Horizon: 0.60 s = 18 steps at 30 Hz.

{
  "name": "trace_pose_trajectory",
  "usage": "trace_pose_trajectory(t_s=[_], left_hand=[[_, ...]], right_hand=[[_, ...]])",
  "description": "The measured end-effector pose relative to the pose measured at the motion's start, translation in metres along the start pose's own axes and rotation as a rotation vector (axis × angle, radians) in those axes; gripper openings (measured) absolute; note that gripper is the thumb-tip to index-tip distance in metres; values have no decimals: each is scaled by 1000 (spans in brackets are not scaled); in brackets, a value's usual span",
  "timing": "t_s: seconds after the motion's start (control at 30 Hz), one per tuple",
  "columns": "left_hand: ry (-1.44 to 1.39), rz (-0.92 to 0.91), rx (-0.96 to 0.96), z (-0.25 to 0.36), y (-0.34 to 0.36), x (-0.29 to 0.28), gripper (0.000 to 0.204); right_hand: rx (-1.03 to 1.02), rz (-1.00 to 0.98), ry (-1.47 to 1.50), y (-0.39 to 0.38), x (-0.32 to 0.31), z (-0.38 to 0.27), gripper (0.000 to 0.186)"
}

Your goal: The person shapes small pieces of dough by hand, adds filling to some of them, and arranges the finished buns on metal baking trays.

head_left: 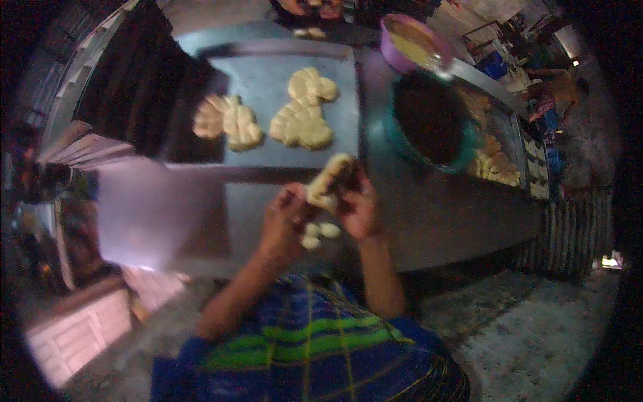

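Observation:
Both my hands hold a pale, elongated piece of dough [324, 183] with a dark filling showing along its right side. My left hand [287, 209] is closed on its lower left edge. On the other side, the fingers of my right hand [360, 206] wrap round it near the filling. Just below the hands, several small white dough balls [320, 233] lie on the metal table. Beyond them, shaped dough pieces [303, 119] sit in groups on a metal tray [268, 72]. To the right of the tray stands a teal basin [387, 134] of dark filling.
Behind the teal basin is a purple basin [394, 56] with yellowish contents. A tray of dough pieces [494, 162] lies at the far right. Dark stacked trays [137, 80] border the tray's left side. The metal table's [161, 214] near edge curves past my waist.

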<state>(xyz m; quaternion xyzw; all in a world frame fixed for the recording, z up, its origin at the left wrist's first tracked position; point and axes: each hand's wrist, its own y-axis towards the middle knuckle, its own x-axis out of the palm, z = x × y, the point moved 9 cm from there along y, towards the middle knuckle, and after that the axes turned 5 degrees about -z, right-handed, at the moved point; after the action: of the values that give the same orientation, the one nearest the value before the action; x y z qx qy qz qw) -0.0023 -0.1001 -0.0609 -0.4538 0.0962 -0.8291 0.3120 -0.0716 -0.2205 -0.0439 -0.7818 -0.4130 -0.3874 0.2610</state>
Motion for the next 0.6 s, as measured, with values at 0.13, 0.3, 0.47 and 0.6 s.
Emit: trace_pose_trajectory(t_s=[0.13, 0.3, 0.47, 0.6], left_hand=[[-90, -48, 100, 12, 3, 5, 15], [-9, -37, 110, 21, 3, 9, 26], [181, -13, 171, 32, 1, 10, 44], [192, -11, 190, 34, -1, 19, 55]], right_hand=[[-52, 6, -95, -3, -5, -4, 47], [-160, -163, -687, -8, 10, -18, 34], [-386, -313, -1424, -24, 71, -31, 32], [-571, -316, -1673, -36, 90, -27, 41]])
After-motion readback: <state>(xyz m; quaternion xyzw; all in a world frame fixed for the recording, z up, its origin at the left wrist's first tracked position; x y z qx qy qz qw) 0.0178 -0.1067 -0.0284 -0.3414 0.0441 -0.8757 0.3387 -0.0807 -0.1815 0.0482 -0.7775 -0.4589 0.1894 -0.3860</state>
